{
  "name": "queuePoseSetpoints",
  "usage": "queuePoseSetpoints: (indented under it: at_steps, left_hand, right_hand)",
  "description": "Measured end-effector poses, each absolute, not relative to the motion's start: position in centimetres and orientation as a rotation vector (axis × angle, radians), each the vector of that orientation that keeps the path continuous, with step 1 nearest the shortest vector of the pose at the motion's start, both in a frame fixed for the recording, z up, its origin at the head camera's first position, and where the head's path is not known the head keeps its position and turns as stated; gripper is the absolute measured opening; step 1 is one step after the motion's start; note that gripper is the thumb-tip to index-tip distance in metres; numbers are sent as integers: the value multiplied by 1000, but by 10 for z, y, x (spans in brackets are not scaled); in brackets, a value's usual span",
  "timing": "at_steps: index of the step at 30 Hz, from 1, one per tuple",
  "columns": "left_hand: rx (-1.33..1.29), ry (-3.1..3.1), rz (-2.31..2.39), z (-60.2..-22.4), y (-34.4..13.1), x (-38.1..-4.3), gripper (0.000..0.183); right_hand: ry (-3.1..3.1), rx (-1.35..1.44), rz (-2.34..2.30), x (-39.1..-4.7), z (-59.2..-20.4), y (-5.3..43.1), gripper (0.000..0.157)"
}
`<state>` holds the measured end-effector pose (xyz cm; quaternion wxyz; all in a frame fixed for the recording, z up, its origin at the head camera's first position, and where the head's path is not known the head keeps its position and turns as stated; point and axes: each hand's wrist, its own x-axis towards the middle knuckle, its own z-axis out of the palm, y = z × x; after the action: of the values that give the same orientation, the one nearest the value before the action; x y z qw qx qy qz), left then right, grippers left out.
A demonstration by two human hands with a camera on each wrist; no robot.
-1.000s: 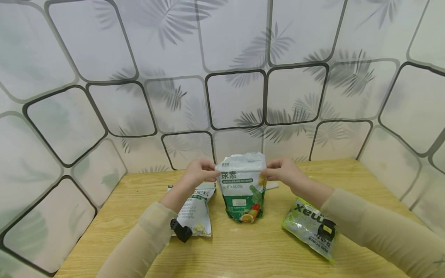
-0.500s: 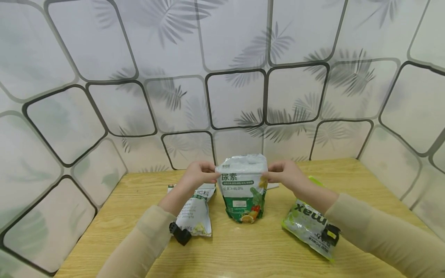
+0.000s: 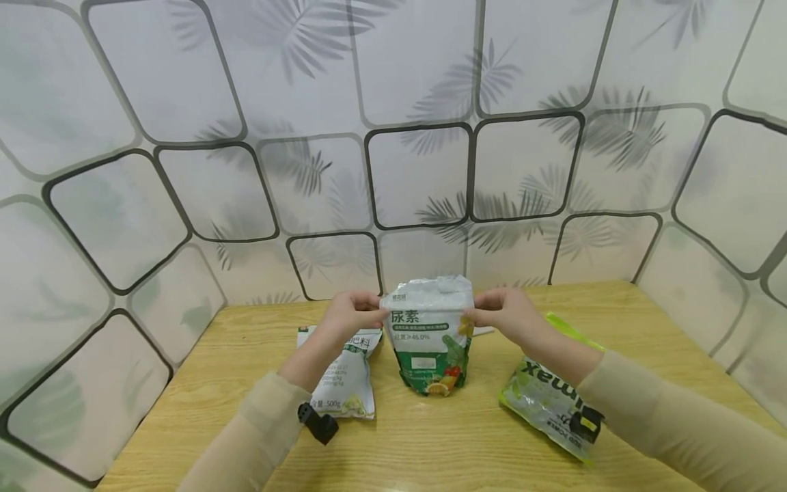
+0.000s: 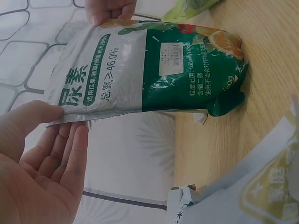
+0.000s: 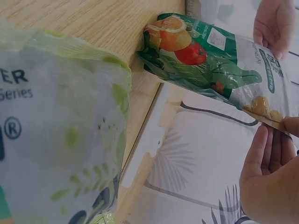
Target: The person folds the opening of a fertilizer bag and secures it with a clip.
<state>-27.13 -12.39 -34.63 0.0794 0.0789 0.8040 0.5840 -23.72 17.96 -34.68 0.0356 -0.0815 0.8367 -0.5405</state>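
A white and green fertilizer bag [image 3: 424,338] with vegetables and fruit printed on it stands upright on the wooden table. My left hand [image 3: 352,316] pinches its upper left edge between thumb and fingers; the left wrist view shows the thumb in front and the fingers behind. On the opposite side, my right hand [image 3: 505,313] pinches the upper right edge in the same manner. The bag's top edge looks crumpled above both hands. Beneath my left forearm lies a white bag [image 3: 347,383] marked 500g. Partly under my right forearm is a grey and lime-green bag [image 3: 547,403].
The wooden table [image 3: 430,444] reaches back to a patterned curtain [image 3: 418,178] that also closes both sides. A flat white object [image 5: 149,135] lies behind the fertilizer bag. A black wrist camera mount [image 3: 320,424] sticks out from my left sleeve.
The fertilizer bag's top has sunk slightly, with both hands lowering a little along with it. The pinch on each side stays the same, and the other two bags have not moved.
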Motion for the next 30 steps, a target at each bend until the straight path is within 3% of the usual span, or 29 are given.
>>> queuePoseSetpoints:
  at_steps: [30]
  left_hand:
    - [296, 2379, 1846, -355, -126, -259, 5]
  right_hand:
    - [2587, -342, -1734, -226, -353, 179, 22]
